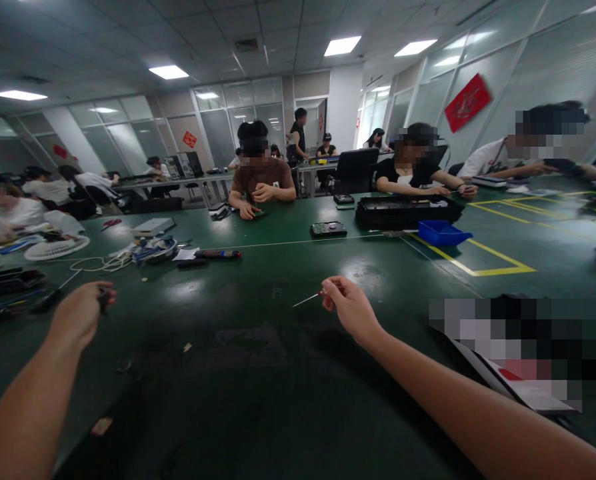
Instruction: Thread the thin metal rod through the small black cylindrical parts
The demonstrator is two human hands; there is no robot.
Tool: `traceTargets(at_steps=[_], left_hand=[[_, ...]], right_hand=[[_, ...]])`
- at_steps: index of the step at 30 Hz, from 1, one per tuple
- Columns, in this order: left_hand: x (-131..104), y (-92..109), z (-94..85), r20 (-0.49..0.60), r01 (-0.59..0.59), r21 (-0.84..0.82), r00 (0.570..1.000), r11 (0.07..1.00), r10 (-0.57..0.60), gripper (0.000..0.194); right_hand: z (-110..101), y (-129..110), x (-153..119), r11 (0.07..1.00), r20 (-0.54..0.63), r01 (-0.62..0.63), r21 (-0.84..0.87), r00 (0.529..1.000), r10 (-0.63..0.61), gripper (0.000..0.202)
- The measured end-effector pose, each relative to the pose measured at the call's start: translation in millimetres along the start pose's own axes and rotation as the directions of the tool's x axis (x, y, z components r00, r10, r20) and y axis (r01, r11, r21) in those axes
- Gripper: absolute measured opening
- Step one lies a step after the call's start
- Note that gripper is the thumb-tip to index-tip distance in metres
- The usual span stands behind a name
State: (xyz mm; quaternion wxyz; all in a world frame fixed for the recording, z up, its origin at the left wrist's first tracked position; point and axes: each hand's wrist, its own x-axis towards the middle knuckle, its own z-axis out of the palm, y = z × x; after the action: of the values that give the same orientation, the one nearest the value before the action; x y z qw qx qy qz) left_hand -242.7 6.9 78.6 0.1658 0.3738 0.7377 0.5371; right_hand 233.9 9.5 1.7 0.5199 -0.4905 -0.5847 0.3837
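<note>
My right hand (345, 305) is closed around a screwdriver (307, 300) whose thin metal shaft points left over the green table (258, 413). On the left, my left hand (81, 313) has its fingers curled round a small dark object (104, 298), too blurred to name. Just behind that hand, another screwdriver (61, 292) lies on the table. A small pale scrap (187, 347) rests between my forearms.
A bare hard drive (329, 229), a black tray (408, 212) and a blue bin (443, 233) stand farther back. Cables (153, 248) and a pen-like tool (218, 254) lie back left. Several people sit across the table. A pixelated item with white sheets (548, 390) lies at right.
</note>
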Motion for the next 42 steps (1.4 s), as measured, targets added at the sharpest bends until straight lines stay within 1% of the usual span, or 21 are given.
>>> traceTargets(at_steps=[1,3,5,6,7,9,11,12,14,16,18,19,21,23,26,30,34,42], left_hand=[[-4.0,1.1,17.1,0.039,0.028,-0.089,0.999,0.996,-0.024,0.012],[-21.7,8.3,52.7,0.148,0.008,-0.162,0.989,0.987,0.017,0.021],[-48.2,20.0,86.7,0.291,-0.050,-0.224,0.950,0.973,0.116,0.028],[-63.0,26.5,102.2,0.366,-0.051,-0.250,0.919,0.967,0.143,0.029],[-78.1,33.0,116.2,0.412,-0.045,-0.258,0.899,0.965,0.151,0.029],[-106.9,44.2,140.2,0.551,-0.020,-0.256,0.819,0.967,0.162,0.029],[-131.7,51.1,158.8,0.647,-0.020,-0.261,0.739,0.965,0.190,0.025],[-142.1,52.6,166.3,0.687,-0.037,-0.266,0.694,0.963,0.216,0.024],[-158.6,51.3,178.1,0.728,-0.139,-0.236,0.630,0.962,0.270,0.025],[-169.3,45.4,185.9,0.748,-0.273,-0.161,0.593,0.949,0.297,0.028],[-175.1,37.2,190.5,0.752,-0.386,-0.089,0.579,0.918,0.316,0.034],[-176.6,33.1,191.8,0.748,-0.426,-0.073,0.575,0.902,0.332,0.034],[-177.7,26.3,193.0,0.732,-0.477,-0.077,0.570,0.876,0.375,0.028],[-177.7,22.7,192.7,0.714,-0.486,-0.099,0.573,0.868,0.403,0.023],[-177.9,22.6,191.0,0.698,-0.492,-0.135,0.569,0.860,0.435,0.026],[-179.2,26.2,188.6,0.701,-0.527,-0.156,0.537,0.835,0.470,0.029],[-179.2,26.9,187.9,0.716,-0.540,-0.163,0.511,0.826,0.475,0.030],[-177.3,23.0,188.5,0.716,-0.554,-0.175,0.496,0.814,0.491,0.033]], right_hand=[[-0.1,-0.6,-0.3,1.000,-0.004,-0.006,-0.002,1.000,0.006,0.032],[-0.2,-1.0,-0.6,1.000,-0.013,-0.005,0.001,1.000,0.005,0.031],[0.1,-0.5,-0.4,1.000,-0.022,0.004,0.028,1.000,-0.004,0.029],[0.3,-0.2,-0.1,0.999,-0.025,0.007,0.052,1.000,-0.006,0.027],[0.5,0.0,0.2,0.997,-0.028,0.005,0.078,1.000,-0.003,0.026],[0.4,-0.8,0.6,0.994,-0.027,-0.006,0.107,1.000,0.008,0.025],[-0.5,-3.3,0.3,0.997,-0.022,-0.007,0.081,1.000,0.009,0.025],[-1.3,-5.1,-0.3,0.999,-0.021,-0.001,0.050,1.000,0.002,0.025],[-3.2,-9.3,-2.4,1.000,-0.042,0.023,-0.012,0.999,-0.024,0.027],[-4.6,-13.6,-5.4,0.997,-0.092,0.076,-0.007,0.993,-0.077,0.029],[-4.5,-17.6,-8.9,0.990,-0.109,0.131,0.059,0.986,-0.124,0.027],[-3.8,-19.5,-10.8,0.985,-0.097,0.144,0.093,0.986,-0.135,0.026],[-1.5,-22.9,-14.3,0.981,-0.048,0.149,0.124,0.988,-0.144,0.026],[1.2,-25.5,-17.2,0.984,0.008,0.144,0.103,0.989,-0.145,0.025],[4.3,-26.7,-19.4,0.990,0.048,0.132,0.055,0.990,-0.135,0.023],[6.6,-22.9,-18.7,0.992,0.070,0.122,0.020,0.990,-0.123,0.023],[8.8,-18.6,-17.6,0.993,0.077,0.117,0.022,0.990,-0.118,0.023],[10.9,-17.1,-17.5,0.992,0.041,0.123,-0.002,0.992,-0.123,0.023]])
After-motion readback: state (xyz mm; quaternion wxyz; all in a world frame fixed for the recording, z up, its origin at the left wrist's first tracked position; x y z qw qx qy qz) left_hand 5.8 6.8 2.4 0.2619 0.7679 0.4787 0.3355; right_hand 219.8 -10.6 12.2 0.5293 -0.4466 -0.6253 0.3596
